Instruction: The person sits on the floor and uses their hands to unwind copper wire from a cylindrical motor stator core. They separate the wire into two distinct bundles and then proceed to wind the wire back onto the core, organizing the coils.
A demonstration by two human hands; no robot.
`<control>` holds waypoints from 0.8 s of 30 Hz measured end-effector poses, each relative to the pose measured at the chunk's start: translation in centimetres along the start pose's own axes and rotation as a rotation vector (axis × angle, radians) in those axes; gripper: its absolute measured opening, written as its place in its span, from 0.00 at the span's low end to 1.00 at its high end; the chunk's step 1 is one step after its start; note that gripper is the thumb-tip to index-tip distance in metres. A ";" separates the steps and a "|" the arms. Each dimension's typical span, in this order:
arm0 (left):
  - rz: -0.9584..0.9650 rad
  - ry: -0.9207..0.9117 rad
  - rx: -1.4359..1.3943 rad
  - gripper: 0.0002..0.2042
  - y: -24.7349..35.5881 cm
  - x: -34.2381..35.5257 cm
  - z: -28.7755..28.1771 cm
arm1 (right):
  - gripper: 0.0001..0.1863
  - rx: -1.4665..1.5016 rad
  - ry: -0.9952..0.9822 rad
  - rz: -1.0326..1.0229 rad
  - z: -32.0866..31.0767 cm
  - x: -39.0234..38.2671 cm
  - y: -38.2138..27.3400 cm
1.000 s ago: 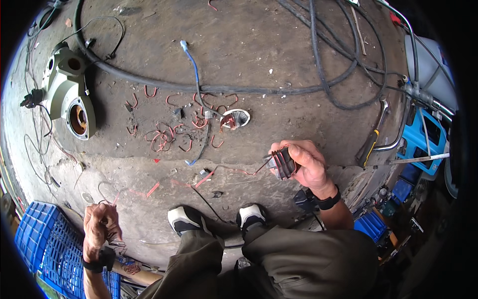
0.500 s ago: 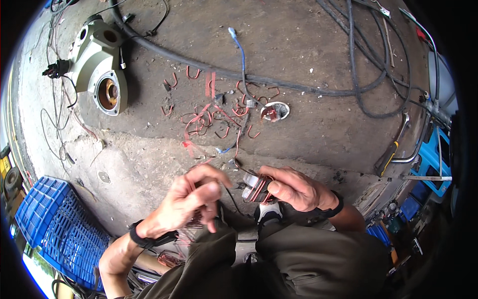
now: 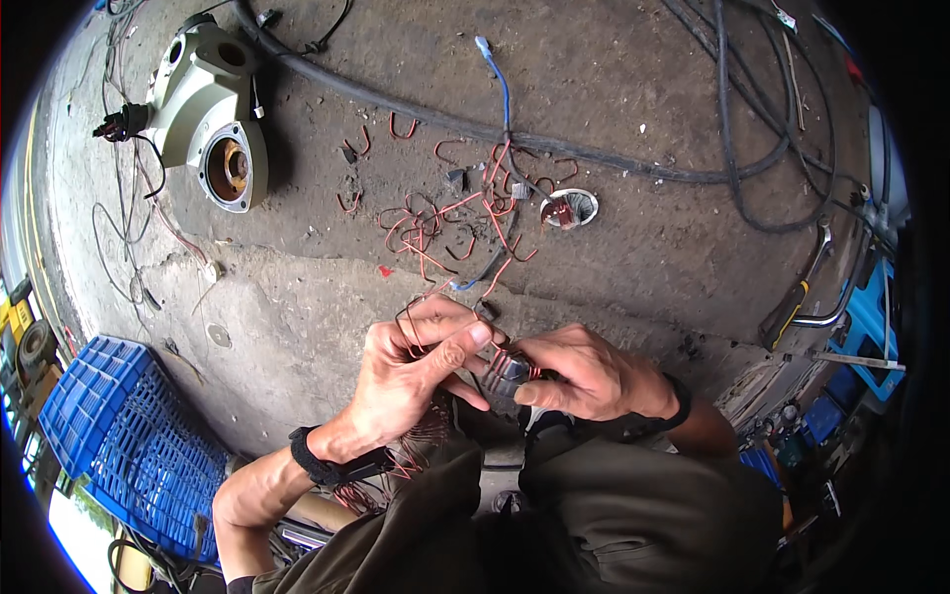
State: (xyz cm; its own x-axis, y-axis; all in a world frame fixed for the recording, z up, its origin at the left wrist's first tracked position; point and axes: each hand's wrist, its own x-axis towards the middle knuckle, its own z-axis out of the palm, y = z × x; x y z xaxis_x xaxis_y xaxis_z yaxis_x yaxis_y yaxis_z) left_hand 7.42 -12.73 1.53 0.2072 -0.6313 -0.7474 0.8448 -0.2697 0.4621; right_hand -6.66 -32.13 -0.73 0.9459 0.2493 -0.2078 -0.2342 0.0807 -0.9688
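My right hand (image 3: 586,371) grips a small dark motor coil (image 3: 510,372) wound with reddish copper wire. Close against its left side is my left hand (image 3: 406,368), thumb and forefinger pinched on a copper wire (image 3: 399,324) that bends up past the fingers. The exact pinch point is partly hidden by the fingertips. A further lead with a dark sleeve (image 3: 485,310) runs from the coil toward the floor. Just beyond my hands lie tangled copper wire offcuts (image 3: 426,230), many bent into hooks.
A grey-green machine housing (image 3: 213,114) stands at the far left. A blue plastic crate (image 3: 148,450) is at the near left. Thick black cable (image 3: 396,104) crosses the floor. A white-rimmed cup-like part (image 3: 582,208) lies beyond the offcuts; a yellow-handled screwdriver (image 3: 787,315) is at right.
My left hand has moved right, up to the coil, and now pinches a wire. The coil has turned in my right hand. The red tape strips on the floor no longer show.
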 end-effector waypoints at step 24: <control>-0.047 -0.045 0.255 0.26 0.9 -0.6 -0.1 | 0.16 -0.015 0.036 0.122 0.1 0.0 -0.8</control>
State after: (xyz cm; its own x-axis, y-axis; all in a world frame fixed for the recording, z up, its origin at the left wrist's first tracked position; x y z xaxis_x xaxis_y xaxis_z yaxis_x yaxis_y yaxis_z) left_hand 8.13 -12.50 2.31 0.1436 -0.6434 -0.7519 0.7005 -0.4706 0.5365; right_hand -6.48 -32.11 0.01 0.9180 0.2215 -0.3290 -0.3450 0.0369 -0.9379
